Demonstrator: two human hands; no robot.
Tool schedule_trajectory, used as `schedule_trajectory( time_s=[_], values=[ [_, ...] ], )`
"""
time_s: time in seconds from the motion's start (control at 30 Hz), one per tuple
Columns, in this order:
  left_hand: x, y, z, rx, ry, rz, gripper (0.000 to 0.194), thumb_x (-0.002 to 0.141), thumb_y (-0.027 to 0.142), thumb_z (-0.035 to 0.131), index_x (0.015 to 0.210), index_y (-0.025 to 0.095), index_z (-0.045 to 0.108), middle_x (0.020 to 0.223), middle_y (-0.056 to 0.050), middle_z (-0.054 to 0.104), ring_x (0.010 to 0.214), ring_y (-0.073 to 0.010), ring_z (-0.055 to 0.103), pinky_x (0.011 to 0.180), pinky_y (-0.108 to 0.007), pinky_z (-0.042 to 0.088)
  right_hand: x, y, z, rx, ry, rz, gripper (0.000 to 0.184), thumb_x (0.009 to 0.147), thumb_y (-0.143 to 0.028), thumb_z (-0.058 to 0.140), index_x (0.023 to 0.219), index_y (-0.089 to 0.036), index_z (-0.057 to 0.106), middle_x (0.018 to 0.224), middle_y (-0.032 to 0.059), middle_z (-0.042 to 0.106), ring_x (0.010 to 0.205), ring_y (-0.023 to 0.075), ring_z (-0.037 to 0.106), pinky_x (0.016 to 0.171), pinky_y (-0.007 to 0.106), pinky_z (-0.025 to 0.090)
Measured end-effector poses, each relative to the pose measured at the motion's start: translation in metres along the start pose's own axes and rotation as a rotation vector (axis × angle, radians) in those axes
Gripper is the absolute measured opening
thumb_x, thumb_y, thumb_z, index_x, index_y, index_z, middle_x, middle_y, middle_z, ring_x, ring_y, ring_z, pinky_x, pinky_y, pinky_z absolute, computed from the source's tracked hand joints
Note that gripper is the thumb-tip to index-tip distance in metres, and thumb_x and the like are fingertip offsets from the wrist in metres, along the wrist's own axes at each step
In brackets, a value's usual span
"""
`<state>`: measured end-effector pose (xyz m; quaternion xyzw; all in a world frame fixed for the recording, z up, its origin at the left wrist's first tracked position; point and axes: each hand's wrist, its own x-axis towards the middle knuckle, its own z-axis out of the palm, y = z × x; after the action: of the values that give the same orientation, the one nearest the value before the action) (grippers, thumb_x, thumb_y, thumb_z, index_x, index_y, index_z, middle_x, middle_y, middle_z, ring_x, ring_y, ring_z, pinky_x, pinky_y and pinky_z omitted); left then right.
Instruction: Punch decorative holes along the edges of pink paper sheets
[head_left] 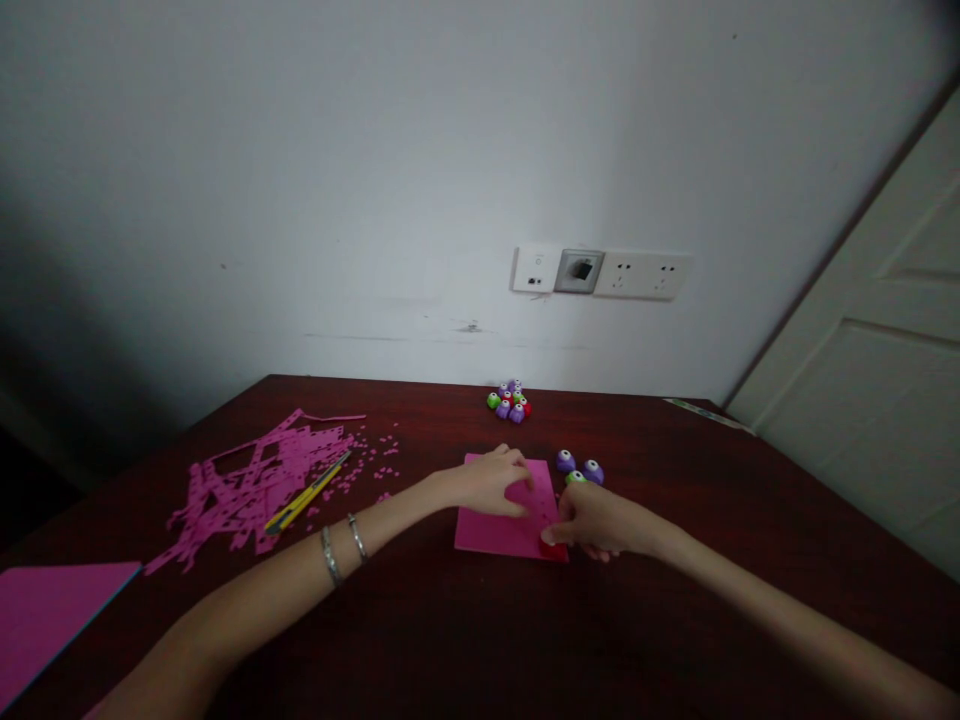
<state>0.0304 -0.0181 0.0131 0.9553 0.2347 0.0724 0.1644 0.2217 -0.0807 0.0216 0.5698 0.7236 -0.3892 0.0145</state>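
A pink sheet of paper [499,532] lies on the dark red-brown table. Over its upper middle rests my left hand [495,483], its fingers curved and apart with nothing between them. My right hand [592,515] is closed around a small red paper punch [553,549] at the sheet's lower right corner, thumb on top. The hand hides much of the punch. Just beyond my right hand stand two purple punches [565,461] and a green punch [576,478], the green one partly covered by the hand.
Several more coloured punches [510,402] cluster near the wall. To the left lie a heap of perforated pink paper strips [247,480], scattered small cut-outs [384,472] and a yellow utility knife [304,497]. More pink paper [56,620] sits at the near left. Sockets [641,275] are on the wall.
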Motion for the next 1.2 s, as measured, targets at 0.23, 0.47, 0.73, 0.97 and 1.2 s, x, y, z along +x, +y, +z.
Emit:
schedule_trajectory(
  time_s=[0.23, 0.47, 0.73, 0.97, 1.2],
  values=[
    [-0.017, -0.010, 0.002, 0.049, -0.122, -0.041, 0.069, 0.064, 0.064, 0.058, 0.117, 0.019, 0.050, 0.103, -0.009, 0.042, 0.102, -0.0266, 0.039, 0.084, -0.037, 0.038, -0.025, -0.006, 0.006, 0.068, 0.239, -0.058, 0.029, 0.078, -0.043, 0.053, 0.080, -0.015, 0.059, 0.065, 0.0024, 0.061, 0.045, 0.0094, 0.052, 0.036, 0.019, 0.035],
    [-0.025, -0.015, 0.009, -0.045, -0.122, -0.056, 0.076, 0.060, 0.066, 0.060, 0.120, 0.021, 0.046, 0.105, -0.008, 0.040, 0.100, -0.0240, 0.041, 0.087, -0.036, 0.037, -0.024, 0.014, 0.032, 0.053, 0.376, -0.241, 0.033, 0.075, -0.031, 0.060, 0.105, -0.018, 0.057, 0.097, 0.0059, 0.057, 0.065, 0.0113, 0.052, 0.056, 0.023, 0.044],
    [-0.026, -0.022, 0.017, -0.117, -0.056, -0.065, 0.077, 0.056, 0.062, 0.066, 0.120, 0.023, 0.047, 0.110, -0.008, 0.040, 0.105, -0.0252, 0.039, 0.091, -0.038, 0.035, -0.022, 0.016, 0.039, 0.043, 0.393, -0.300, 0.018, 0.078, -0.022, 0.054, 0.094, -0.019, 0.062, 0.094, 0.0046, 0.055, 0.067, 0.0121, 0.051, 0.062, 0.025, 0.045],
    [-0.027, -0.022, 0.017, -0.154, -0.043, -0.085, 0.075, 0.055, 0.059, 0.069, 0.119, 0.025, 0.048, 0.112, -0.008, 0.041, 0.108, -0.0263, 0.037, 0.094, -0.042, 0.033, -0.030, 0.012, 0.036, 0.035, 0.395, -0.279, 0.016, 0.080, -0.025, 0.052, 0.091, -0.019, 0.062, 0.087, 0.0040, 0.057, 0.070, 0.0139, 0.052, 0.065, 0.026, 0.044],
    [-0.028, -0.024, 0.018, -0.168, -0.042, -0.093, 0.077, 0.054, 0.060, 0.069, 0.120, 0.024, 0.049, 0.112, -0.009, 0.041, 0.110, -0.0273, 0.036, 0.095, -0.043, 0.033, -0.032, 0.014, 0.033, 0.054, 0.379, -0.266, 0.016, 0.081, -0.026, 0.052, 0.093, -0.020, 0.061, 0.087, 0.0031, 0.058, 0.070, 0.0136, 0.054, 0.064, 0.025, 0.044]
  ],
)
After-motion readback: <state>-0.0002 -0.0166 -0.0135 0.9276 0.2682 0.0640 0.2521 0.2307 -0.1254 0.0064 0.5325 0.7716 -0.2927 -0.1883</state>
